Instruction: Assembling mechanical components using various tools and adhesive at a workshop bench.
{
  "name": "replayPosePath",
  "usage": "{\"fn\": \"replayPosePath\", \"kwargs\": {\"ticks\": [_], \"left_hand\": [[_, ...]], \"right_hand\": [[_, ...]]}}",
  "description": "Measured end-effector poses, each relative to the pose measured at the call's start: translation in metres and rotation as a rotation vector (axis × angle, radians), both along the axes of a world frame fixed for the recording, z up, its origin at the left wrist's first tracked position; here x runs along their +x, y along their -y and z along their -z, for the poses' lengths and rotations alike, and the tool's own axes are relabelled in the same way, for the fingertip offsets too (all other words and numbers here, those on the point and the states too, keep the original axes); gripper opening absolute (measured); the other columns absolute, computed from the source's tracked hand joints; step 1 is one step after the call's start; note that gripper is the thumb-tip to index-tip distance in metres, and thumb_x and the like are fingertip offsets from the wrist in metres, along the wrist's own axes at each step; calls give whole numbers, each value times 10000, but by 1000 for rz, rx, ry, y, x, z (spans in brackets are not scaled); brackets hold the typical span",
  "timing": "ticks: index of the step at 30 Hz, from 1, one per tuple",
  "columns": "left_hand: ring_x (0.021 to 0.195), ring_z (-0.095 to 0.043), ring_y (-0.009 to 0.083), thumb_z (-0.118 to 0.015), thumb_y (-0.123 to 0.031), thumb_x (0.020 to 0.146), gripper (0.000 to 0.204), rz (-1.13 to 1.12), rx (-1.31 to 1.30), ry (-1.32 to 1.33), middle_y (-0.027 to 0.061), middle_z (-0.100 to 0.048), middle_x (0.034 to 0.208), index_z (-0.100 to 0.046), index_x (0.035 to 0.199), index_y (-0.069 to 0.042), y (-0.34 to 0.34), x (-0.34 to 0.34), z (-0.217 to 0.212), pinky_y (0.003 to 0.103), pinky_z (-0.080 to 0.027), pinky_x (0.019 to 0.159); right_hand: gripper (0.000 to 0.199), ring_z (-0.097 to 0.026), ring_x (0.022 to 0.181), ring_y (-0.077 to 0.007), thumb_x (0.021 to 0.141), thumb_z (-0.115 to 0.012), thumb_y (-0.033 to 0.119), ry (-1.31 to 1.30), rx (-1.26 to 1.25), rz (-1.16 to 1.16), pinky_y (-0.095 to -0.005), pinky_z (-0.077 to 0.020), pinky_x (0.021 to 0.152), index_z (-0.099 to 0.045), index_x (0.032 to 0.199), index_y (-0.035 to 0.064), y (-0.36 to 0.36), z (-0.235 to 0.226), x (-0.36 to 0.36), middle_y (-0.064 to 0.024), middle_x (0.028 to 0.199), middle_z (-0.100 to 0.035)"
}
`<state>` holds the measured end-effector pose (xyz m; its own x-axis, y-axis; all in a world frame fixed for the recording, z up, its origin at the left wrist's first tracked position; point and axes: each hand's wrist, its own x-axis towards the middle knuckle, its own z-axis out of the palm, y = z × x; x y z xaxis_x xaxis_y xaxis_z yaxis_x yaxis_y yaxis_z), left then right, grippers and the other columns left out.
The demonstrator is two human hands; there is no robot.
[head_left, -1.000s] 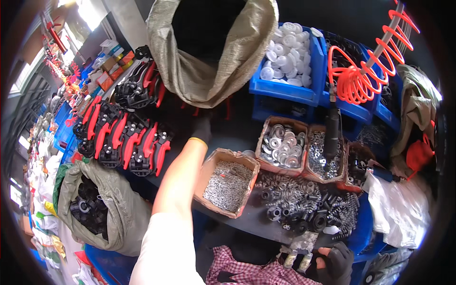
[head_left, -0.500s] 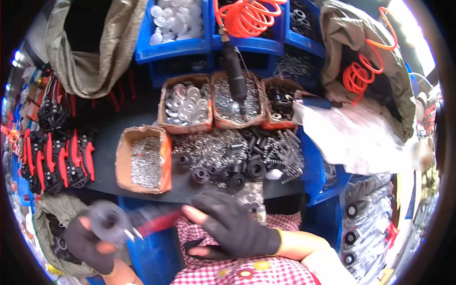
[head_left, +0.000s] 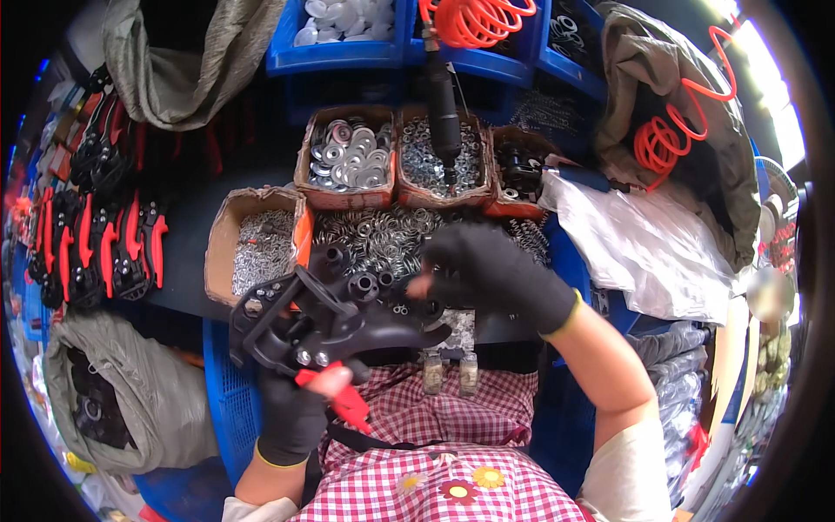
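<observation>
My left hand (head_left: 294, 416), in a black fingerless glove, is closed around a black tool body with a red handle (head_left: 350, 409). The black body (head_left: 304, 326) is held tilted over the front edge of the table, its curved arm reaching to the right. Two shiny round metal ends show near my thumb. My right hand (head_left: 487, 270), gloved the same way, is over the loose parts, fingers curled down and thumb tip close to the black pieces. What lies between its fingers is hidden. Black round collars (head_left: 363, 285) stand just behind the held tool.
Cardboard boxes hold metal pins (head_left: 261, 252), washers (head_left: 352, 165) and small nuts (head_left: 444, 157). Loose springs (head_left: 374, 235) lie before them. A black air screwdriver (head_left: 444, 113) hangs on an orange coiled hose. Red-handled black tools (head_left: 104, 244) stand at left; a plastic bag (head_left: 635, 244) lies right.
My left hand has moved right and raised the tool, now turned to show its black body. My right hand has gone from near my lap up and right to the loose parts.
</observation>
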<state>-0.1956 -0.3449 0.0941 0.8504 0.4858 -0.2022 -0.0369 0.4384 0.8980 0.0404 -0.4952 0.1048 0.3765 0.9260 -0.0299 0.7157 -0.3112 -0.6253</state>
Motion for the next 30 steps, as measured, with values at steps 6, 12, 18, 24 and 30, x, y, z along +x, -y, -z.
{"fn": "replayPosePath", "kwargs": {"ticks": [6, 12, 18, 24, 30], "left_hand": [[822, -665, 257, -626, -418, 874, 746, 0, -624, 217, 144, -615, 1121, -316, 1461, -78, 2, -3, 3, 397, -586, 676], [1006, -612, 197, -466, -411, 1008, 513, -20, -557, 30, 51, -580, 1072, -371, 1416, -116, 26, -2, 33, 355, -519, 828], [1168, -539, 196, -493, -460, 984, 553, 147, -443, 145, 60, -527, 1273, -359, 1392, -112, 63, 18, 49, 374, -439, 992], [1087, -561, 165, -563, -337, 956, 489, 88, -729, 141, 71, -545, 1254, -388, 1349, -103, 61, 17, 49, 359, -432, 976], [948, -563, 112, -585, -150, 933, 295, 5, -476, -10, 22, -555, 1058, -484, 1202, -83, 58, 26, 48, 279, -474, 845]], "right_hand": [[282, -667, 802, -364, 791, -717, 315, 495, -378, 134, -475, -533, 688, -641, 824, 46, -30, 49, 31, -157, 814, -660], [192, -652, 667, -171, 767, -739, 43, -361, 278, 210, -299, -529, 624, -630, 922, 9, -17, -7, -29, -82, 758, -651], [179, -566, 638, -92, 768, -751, 37, -321, 467, 322, -261, -443, 550, -605, 862, -7, 0, 18, -88, -27, 734, -589], [229, -588, 630, -225, 734, -780, 102, -350, 436, 215, -310, -443, 573, -619, 870, 12, 4, 14, -93, -81, 723, -565], [253, -589, 706, -312, 717, -746, 188, 18, 269, -95, -398, -477, 638, -582, 860, 58, -9, 5, -64, -84, 818, -566]]}}
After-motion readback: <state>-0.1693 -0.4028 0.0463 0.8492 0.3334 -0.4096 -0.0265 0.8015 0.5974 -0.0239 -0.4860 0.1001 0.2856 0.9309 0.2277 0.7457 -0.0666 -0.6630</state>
